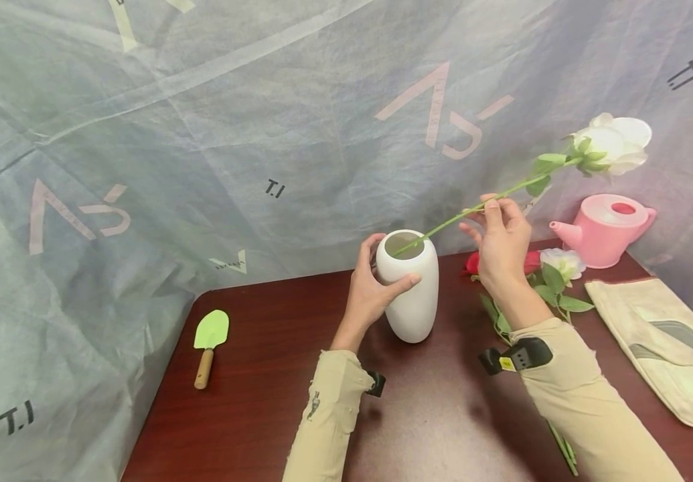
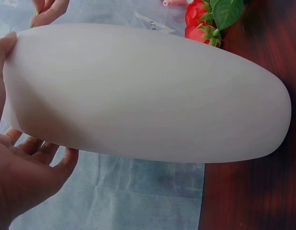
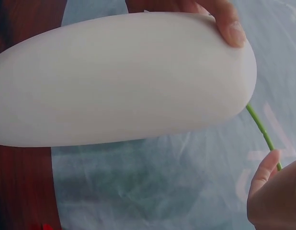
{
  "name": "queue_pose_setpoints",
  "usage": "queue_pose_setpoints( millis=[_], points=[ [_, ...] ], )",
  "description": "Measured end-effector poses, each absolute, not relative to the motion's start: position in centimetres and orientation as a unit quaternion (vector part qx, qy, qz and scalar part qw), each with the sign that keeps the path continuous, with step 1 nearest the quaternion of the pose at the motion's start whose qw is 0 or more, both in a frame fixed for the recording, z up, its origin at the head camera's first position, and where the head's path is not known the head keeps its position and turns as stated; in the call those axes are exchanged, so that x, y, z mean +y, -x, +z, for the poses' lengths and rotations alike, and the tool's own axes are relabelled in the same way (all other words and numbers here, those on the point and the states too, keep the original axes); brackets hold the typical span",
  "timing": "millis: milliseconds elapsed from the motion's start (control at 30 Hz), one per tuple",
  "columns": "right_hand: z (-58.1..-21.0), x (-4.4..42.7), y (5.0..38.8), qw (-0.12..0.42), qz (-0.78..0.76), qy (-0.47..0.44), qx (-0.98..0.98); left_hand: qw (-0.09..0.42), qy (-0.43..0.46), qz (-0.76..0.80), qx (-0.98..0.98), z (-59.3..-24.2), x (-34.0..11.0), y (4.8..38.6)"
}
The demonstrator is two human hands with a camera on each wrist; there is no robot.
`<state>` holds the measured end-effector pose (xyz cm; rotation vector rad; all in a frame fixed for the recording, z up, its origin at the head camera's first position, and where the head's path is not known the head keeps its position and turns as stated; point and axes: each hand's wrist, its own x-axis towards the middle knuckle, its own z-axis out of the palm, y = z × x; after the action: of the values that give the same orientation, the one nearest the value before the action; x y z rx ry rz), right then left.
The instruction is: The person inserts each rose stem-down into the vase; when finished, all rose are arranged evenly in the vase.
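Observation:
A white vase (image 1: 412,301) stands upright on the dark red table. My left hand (image 1: 371,288) grips it near the mouth, thumb across the front and fingers around the far left side; the left wrist view shows those fingers (image 2: 66,165) curving along its wall. My right hand (image 1: 505,244) pinches the green stem of a white rose (image 1: 608,147) about midway. The stem slants down leftward, its lower end inside the vase mouth, and the bloom is up to the right. In the right wrist view the stem (image 3: 263,129) passes behind the vase rim.
Red and white flowers (image 1: 562,264) lie behind my right forearm, partly hidden. A pink watering can (image 1: 602,231) stands at the back right, with pale work gloves (image 1: 653,335) in front. A small green trowel (image 1: 211,331) lies at left. Grey sheeting (image 1: 232,134) hangs behind the table.

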<state>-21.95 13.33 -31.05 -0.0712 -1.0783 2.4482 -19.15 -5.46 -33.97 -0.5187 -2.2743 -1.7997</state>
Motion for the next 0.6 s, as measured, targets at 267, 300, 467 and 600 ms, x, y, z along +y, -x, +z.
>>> queue_pose_setpoints(
  millis=[267,300,467,600],
  points=[
    [-31.02,12.95,22.38,0.231,0.880,0.022,-0.414,0.099,0.170,-0.603,-0.773,-34.06,-5.48,19.12],
    [-30.98,12.90,22.37,0.234,0.875,0.022,-0.423,0.098,0.170,-0.602,-0.774,-34.07,-5.45,19.12],
    [-30.81,12.69,22.30,0.261,0.846,0.011,-0.465,0.096,0.168,-0.597,-0.778,-34.04,-5.29,19.12],
    [-30.81,12.48,22.37,0.277,0.826,0.000,-0.491,0.099,0.162,-0.598,-0.779,-34.04,-5.38,19.06]
  ],
)
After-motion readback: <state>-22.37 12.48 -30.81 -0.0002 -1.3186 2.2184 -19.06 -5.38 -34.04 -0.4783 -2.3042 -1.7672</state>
